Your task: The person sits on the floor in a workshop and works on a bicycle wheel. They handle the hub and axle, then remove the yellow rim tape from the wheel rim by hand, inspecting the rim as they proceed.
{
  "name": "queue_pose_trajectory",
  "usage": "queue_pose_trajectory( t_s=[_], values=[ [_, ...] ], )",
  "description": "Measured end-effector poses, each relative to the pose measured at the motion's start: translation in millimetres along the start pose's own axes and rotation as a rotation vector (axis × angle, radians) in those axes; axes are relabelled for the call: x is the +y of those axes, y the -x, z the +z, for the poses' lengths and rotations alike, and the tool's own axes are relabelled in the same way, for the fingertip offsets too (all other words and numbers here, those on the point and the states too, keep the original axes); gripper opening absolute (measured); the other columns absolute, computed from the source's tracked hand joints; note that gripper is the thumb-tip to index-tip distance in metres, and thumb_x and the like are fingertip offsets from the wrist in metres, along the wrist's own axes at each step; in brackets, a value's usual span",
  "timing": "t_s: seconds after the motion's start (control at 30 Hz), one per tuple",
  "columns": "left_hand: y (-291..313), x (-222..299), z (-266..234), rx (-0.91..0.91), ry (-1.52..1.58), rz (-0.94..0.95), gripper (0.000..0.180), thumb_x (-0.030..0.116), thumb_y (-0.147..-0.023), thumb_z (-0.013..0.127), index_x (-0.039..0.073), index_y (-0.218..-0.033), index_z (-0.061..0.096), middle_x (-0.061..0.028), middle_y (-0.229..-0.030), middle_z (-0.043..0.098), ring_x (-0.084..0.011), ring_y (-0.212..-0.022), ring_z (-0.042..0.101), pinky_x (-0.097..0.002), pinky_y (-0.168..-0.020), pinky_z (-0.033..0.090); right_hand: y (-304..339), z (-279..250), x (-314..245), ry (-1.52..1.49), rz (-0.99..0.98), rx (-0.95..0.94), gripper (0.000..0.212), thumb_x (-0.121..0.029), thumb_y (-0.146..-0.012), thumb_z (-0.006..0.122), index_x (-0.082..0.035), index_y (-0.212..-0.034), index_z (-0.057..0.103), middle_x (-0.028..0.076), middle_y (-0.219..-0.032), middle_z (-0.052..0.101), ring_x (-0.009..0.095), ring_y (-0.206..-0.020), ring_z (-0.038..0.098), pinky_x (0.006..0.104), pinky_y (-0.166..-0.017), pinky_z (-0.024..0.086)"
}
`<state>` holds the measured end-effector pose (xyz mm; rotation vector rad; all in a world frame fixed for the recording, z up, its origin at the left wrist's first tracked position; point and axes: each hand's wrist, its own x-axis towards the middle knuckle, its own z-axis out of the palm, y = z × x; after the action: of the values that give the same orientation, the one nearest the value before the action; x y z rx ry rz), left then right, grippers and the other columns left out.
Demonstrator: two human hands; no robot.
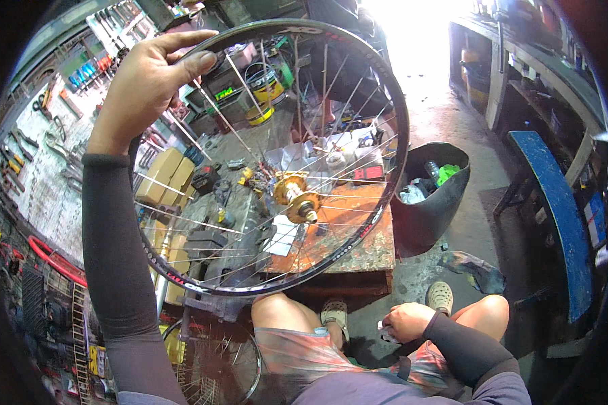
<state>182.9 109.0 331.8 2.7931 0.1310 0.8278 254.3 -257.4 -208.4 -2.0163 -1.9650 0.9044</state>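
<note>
My left hand (157, 84) is raised at the upper left, thumb and fingers gripping the black rim of a bicycle wheel (401, 128). The wheel hangs upright in front of me, above my knees. Silver spokes run to its gold hub (296, 197), with several gaps between them. Low on the right, by my knee, my right hand (409, 322) is closed around something small and whitish, mostly hidden by the fingers.
Behind the wheel stands a low orange-topped workbench (358, 233) with small parts and boxes. A dark bin (436, 202) holds rubbish. On the right is a blue bench (554, 216); tools hang on the left wall. Another spoked wheel (257, 364) leans beside my left leg.
</note>
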Motion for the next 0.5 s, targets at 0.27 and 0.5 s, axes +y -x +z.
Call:
queue_pose_trajectory(
  t_s=[0.27,0.5],
  values=[
    [0.6,-14.0,-6.0,-0.024,-0.033,0.063,0.049,0.039,-0.107,0.082,0.013,-0.148,0.077,0.0004,-0.089,0.075,0.0015,-0.057,0.053,-0.0177,-0.049,0.042,2.6,-15.3,-10.9,-0.027,0.064,-0.054,0.038,-0.028,-0.097,0.070,-0.010,-0.128,0.082,0.018,-0.113,0.080,0.037,-0.116,0.076,0.0511,-0.103,0.060],
    [3.3,-25.8,-9.7,-0.014,-0.086,0.086,0.051,0.042,-0.109,0.080,0.015,-0.151,0.075,0.0038,-0.088,0.072,0.0024,-0.055,0.048,-0.0173,-0.047,0.036,0.8,-19.9,-15.1,-0.032,0.074,-0.042,0.034,-0.029,-0.096,0.069,-0.010,-0.121,0.082,0.018,-0.110,0.080,0.038,-0.113,0.077,0.0516,-0.100,0.062]
  ],
)
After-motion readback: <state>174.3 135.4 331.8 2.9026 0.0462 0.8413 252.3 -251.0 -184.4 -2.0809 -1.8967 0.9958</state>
